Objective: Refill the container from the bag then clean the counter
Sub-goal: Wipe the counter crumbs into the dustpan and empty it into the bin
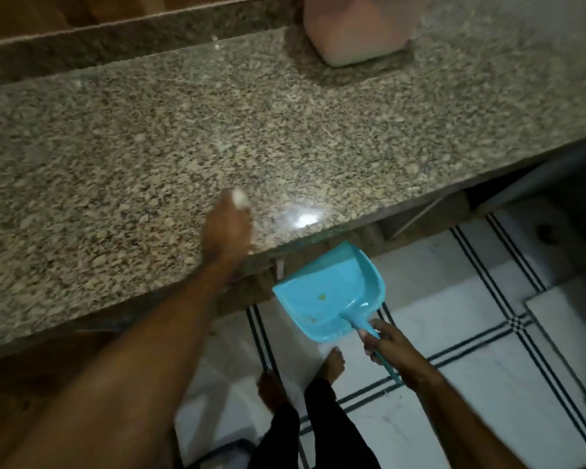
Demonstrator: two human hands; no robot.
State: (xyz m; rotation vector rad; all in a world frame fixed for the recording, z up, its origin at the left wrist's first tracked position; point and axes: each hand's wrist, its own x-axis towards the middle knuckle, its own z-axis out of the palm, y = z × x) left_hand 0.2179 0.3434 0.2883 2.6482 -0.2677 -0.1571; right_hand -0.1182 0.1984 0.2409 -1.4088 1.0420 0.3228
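My right hand has its fingers wrapped around the dustpan handle, below the worktop's front edge. My left hand, blurred, pinches something white there. Container stands at the back edge.

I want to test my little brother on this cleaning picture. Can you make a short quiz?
1. True or false: the blue dustpan sits on top of the counter.
2. Which hand holds the dustpan's handle? A) left hand B) right hand
3. Fill in: the pink container stands at the ___ of the counter.

Key: 1. False, it is held just below the counter's front edge. 2. B. 3. Back.
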